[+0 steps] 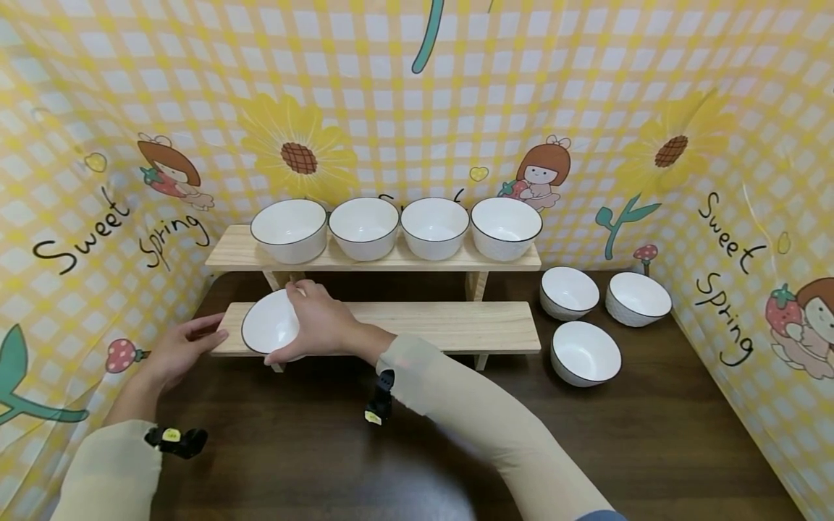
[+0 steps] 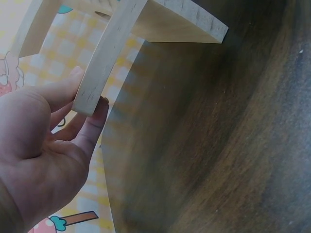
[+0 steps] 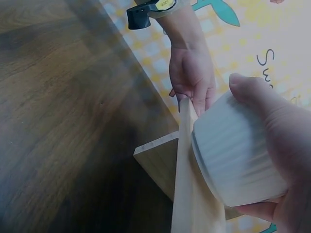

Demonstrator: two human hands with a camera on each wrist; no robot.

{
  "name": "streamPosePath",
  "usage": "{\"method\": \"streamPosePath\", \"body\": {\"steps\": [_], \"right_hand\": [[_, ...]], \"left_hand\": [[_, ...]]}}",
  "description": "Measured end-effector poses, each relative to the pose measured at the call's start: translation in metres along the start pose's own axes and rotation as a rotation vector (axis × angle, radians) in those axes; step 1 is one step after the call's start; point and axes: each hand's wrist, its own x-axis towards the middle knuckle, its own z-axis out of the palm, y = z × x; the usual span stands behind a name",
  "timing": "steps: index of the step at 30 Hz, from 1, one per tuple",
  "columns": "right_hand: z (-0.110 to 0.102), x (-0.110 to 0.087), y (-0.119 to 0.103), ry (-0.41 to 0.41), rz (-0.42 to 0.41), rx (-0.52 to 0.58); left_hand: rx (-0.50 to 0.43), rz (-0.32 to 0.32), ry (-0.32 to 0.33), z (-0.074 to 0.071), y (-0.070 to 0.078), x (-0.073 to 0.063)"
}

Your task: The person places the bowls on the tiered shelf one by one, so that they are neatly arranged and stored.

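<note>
My right hand [image 1: 323, 322] grips a white bowl [image 1: 267, 323] with a dark rim, thumb and fingers spread around its side. The bowl stands upright at the left end of the lower board of a two-tier wooden shelf [image 1: 443, 325]. In the right wrist view the bowl [image 3: 233, 150] is close against the board; I cannot tell if its full weight rests there. My left hand [image 1: 179, 353] pinches the board's left end, and the left wrist view shows thumb and fingers [image 2: 92, 126] on opposite faces of the wood.
Along the upper board [image 1: 224, 250] several similar white bowls [image 1: 435, 231] stand in a row. On the dark wooden table [image 1: 404, 449], right of the shelf, are three more bowls [image 1: 585, 354]. Yellow checked cloth [image 1: 417, 108] hangs behind and at both sides.
</note>
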Motion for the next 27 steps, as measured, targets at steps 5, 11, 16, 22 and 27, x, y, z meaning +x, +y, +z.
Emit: {"method": "streamPosePath", "body": {"steps": [5, 11, 16, 22, 27], "right_hand": [[0.007, 0.007, -0.002, 0.006, 0.021, -0.013], [0.011, 0.013, -0.002, 0.019, 0.038, -0.022], [0.014, 0.016, -0.003, 0.035, 0.050, -0.021], [0.017, 0.016, -0.003, 0.048, 0.053, -0.017], [0.018, 0.017, -0.004, 0.028, 0.057, -0.037]], "left_hand": [[-0.038, -0.017, -0.009, 0.000, 0.002, 0.000], [-0.058, -0.024, -0.017, -0.001, 0.004, -0.001], [-0.051, -0.017, -0.017, -0.001, 0.004, -0.001], [-0.040, -0.015, -0.017, -0.001, 0.003, -0.001], [-0.020, -0.007, -0.012, -0.001, 0.003, -0.001]]}}
